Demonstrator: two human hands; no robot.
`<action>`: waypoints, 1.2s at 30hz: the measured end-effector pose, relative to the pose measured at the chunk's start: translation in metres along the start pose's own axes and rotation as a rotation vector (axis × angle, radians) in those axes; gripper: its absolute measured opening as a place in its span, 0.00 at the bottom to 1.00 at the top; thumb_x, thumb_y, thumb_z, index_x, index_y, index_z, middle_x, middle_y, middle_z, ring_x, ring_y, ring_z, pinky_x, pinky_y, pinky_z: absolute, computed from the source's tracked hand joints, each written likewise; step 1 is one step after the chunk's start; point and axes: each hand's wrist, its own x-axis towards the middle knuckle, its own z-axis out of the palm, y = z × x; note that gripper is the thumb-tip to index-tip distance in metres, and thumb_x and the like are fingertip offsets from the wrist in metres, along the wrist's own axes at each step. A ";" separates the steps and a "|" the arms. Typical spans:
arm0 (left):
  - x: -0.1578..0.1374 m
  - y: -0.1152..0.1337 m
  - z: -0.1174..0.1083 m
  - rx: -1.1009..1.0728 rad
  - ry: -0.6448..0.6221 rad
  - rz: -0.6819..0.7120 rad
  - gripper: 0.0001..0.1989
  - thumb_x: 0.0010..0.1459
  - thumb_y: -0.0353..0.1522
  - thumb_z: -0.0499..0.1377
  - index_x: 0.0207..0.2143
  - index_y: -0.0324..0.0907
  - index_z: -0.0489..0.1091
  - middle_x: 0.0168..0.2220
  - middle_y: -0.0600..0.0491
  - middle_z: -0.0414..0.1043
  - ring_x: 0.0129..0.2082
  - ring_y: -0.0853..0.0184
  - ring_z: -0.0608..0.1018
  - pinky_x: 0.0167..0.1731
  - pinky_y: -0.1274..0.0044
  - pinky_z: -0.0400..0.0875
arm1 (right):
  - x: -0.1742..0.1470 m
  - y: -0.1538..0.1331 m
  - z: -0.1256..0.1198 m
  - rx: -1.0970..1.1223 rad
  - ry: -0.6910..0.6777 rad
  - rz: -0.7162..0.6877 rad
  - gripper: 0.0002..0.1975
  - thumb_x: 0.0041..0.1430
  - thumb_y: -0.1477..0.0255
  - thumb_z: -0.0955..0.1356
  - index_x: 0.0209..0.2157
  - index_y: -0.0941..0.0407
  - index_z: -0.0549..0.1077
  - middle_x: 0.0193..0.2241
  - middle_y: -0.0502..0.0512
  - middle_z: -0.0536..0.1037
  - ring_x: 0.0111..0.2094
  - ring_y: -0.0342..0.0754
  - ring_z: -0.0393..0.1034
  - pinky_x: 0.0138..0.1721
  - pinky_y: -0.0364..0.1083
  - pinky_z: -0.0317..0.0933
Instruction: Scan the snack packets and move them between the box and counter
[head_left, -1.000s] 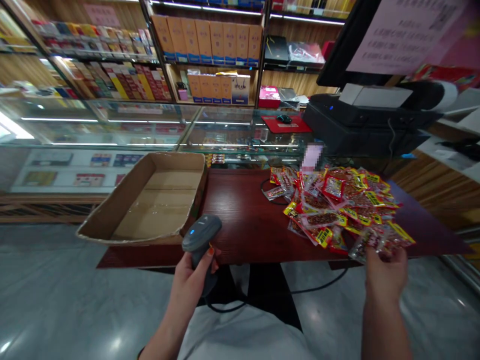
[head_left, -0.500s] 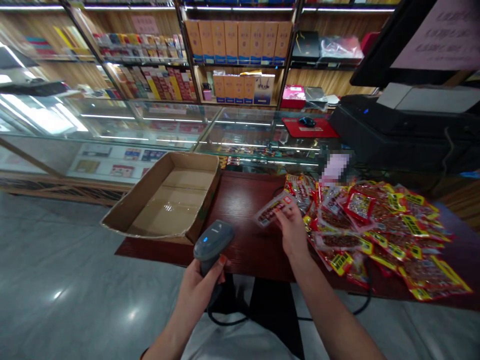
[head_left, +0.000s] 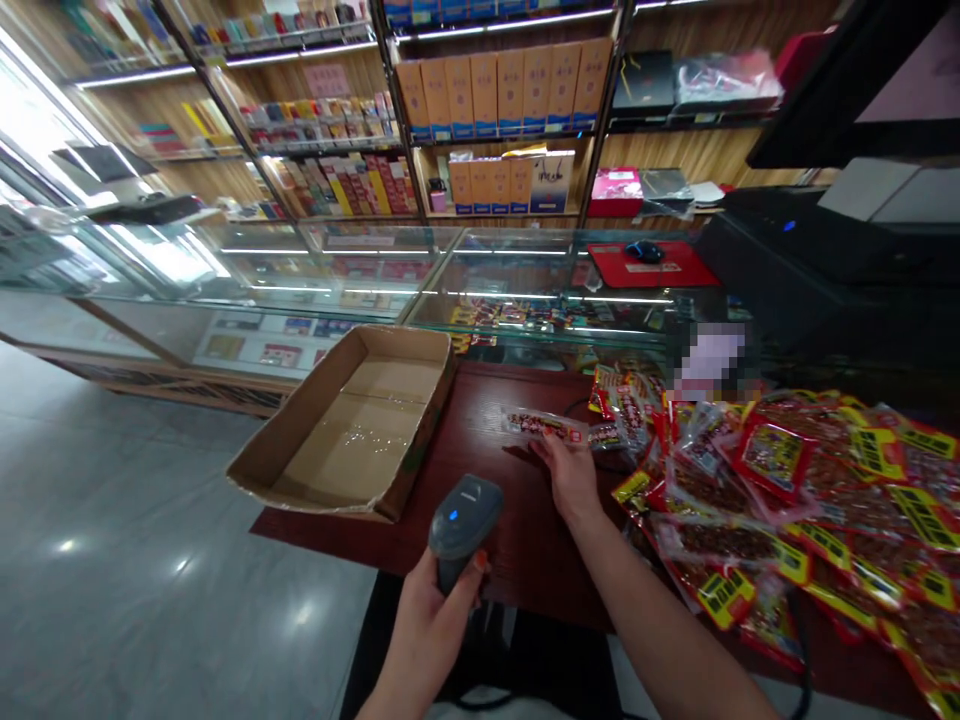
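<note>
My left hand (head_left: 442, 615) is wrapped round the handle of a grey barcode scanner (head_left: 466, 515), which shows a small blue light. The scanner's head points up and forward over the dark red tabletop (head_left: 517, 500). Between the fingers and thumb of my right hand (head_left: 571, 475) is the edge of a narrow clear snack packet (head_left: 541, 425) with dark contents and a red mark at its right end. To the right of that hand lies a heap of red and yellow snack packets (head_left: 720, 545).
An open, shallow cardboard box (head_left: 442, 400) stands left on the table. Behind it runs a glass display counter (head_left: 352, 265), with a mouse (head_left: 645, 252) on a red mat (head_left: 690, 270). A black machine (head_left: 817, 260) is at the right. Shelves of boxed goods line the wall.
The packet in my right hand has turned from slanting to nearly level, lying farther back. The scanner stays in my left hand. The whole view has shifted slightly.
</note>
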 end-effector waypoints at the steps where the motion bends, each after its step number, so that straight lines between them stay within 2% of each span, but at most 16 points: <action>1: 0.002 0.002 0.001 -0.011 0.018 -0.001 0.20 0.55 0.48 0.62 0.32 0.38 0.74 0.24 0.52 0.75 0.22 0.68 0.72 0.24 0.77 0.67 | -0.001 0.002 0.001 0.018 -0.005 0.010 0.13 0.49 0.63 0.75 0.35 0.52 0.74 0.33 0.45 0.80 0.32 0.42 0.76 0.37 0.45 0.74; 4: 0.008 0.009 -0.002 -0.028 0.056 -0.006 0.21 0.53 0.49 0.63 0.30 0.38 0.74 0.22 0.53 0.74 0.21 0.68 0.71 0.23 0.78 0.66 | -0.004 0.005 0.003 0.119 -0.052 0.081 0.15 0.48 0.66 0.76 0.40 0.48 0.75 0.36 0.43 0.80 0.33 0.42 0.77 0.38 0.45 0.74; 7: 0.014 0.013 -0.009 -0.074 0.058 -0.014 0.21 0.50 0.49 0.65 0.30 0.39 0.73 0.23 0.53 0.76 0.20 0.69 0.72 0.23 0.78 0.67 | -0.004 0.003 0.000 0.165 -0.075 0.104 0.14 0.49 0.66 0.76 0.38 0.47 0.76 0.37 0.44 0.82 0.37 0.45 0.78 0.43 0.50 0.75; 11: 0.021 0.015 -0.020 -0.111 0.034 -0.040 0.22 0.48 0.51 0.66 0.29 0.39 0.72 0.23 0.53 0.76 0.19 0.70 0.71 0.22 0.78 0.67 | 0.003 -0.004 -0.008 -0.037 -0.032 -0.054 0.12 0.53 0.60 0.74 0.38 0.49 0.77 0.34 0.46 0.82 0.35 0.48 0.78 0.41 0.52 0.74; 15: 0.024 0.022 -0.023 -0.090 -0.028 -0.042 0.22 0.48 0.50 0.66 0.28 0.39 0.72 0.22 0.54 0.75 0.19 0.70 0.71 0.22 0.78 0.68 | 0.003 -0.009 -0.012 -0.245 -0.041 -0.173 0.15 0.50 0.61 0.76 0.38 0.52 0.79 0.37 0.51 0.83 0.40 0.51 0.77 0.46 0.51 0.69; 17: 0.026 0.024 -0.022 -0.092 -0.047 -0.052 0.22 0.48 0.50 0.66 0.29 0.39 0.72 0.23 0.54 0.75 0.19 0.71 0.71 0.22 0.78 0.67 | 0.000 -0.009 -0.012 -0.345 -0.066 -0.197 0.14 0.49 0.62 0.76 0.38 0.53 0.79 0.39 0.53 0.83 0.41 0.52 0.77 0.46 0.51 0.69; 21: 0.031 0.024 -0.020 -0.111 -0.032 -0.071 0.22 0.49 0.49 0.65 0.33 0.39 0.70 0.26 0.53 0.76 0.19 0.71 0.71 0.22 0.78 0.67 | -0.011 -0.009 -0.010 -0.545 -0.112 -0.241 0.11 0.53 0.64 0.73 0.37 0.53 0.79 0.35 0.53 0.83 0.37 0.52 0.77 0.43 0.51 0.69; 24: 0.034 0.022 -0.021 -0.099 -0.030 -0.054 0.23 0.50 0.50 0.65 0.35 0.39 0.70 0.26 0.54 0.76 0.19 0.70 0.71 0.22 0.78 0.67 | -0.021 -0.011 -0.009 -0.675 -0.176 -0.279 0.08 0.54 0.67 0.71 0.36 0.52 0.79 0.37 0.52 0.83 0.39 0.52 0.77 0.47 0.51 0.69; 27: 0.036 0.020 -0.024 -0.038 -0.045 -0.041 0.23 0.51 0.50 0.64 0.34 0.39 0.71 0.22 0.56 0.73 0.19 0.70 0.71 0.22 0.78 0.65 | -0.028 -0.016 -0.011 -0.793 -0.204 -0.293 0.09 0.52 0.69 0.71 0.37 0.49 0.80 0.37 0.51 0.84 0.40 0.54 0.78 0.50 0.53 0.67; 31: 0.035 0.015 -0.028 0.079 -0.031 -0.003 0.21 0.54 0.48 0.63 0.35 0.38 0.73 0.19 0.58 0.69 0.19 0.69 0.70 0.22 0.78 0.64 | -0.025 -0.019 -0.018 -0.873 -0.274 -0.327 0.16 0.54 0.69 0.71 0.45 0.47 0.81 0.45 0.52 0.83 0.47 0.55 0.77 0.56 0.55 0.65; 36: 0.031 0.012 -0.032 0.184 -0.052 0.041 0.18 0.57 0.45 0.60 0.35 0.38 0.74 0.21 0.56 0.72 0.21 0.67 0.73 0.25 0.77 0.67 | -0.013 -0.013 -0.026 -0.828 -0.242 -0.288 0.13 0.58 0.67 0.68 0.43 0.51 0.82 0.43 0.54 0.84 0.46 0.56 0.79 0.54 0.57 0.67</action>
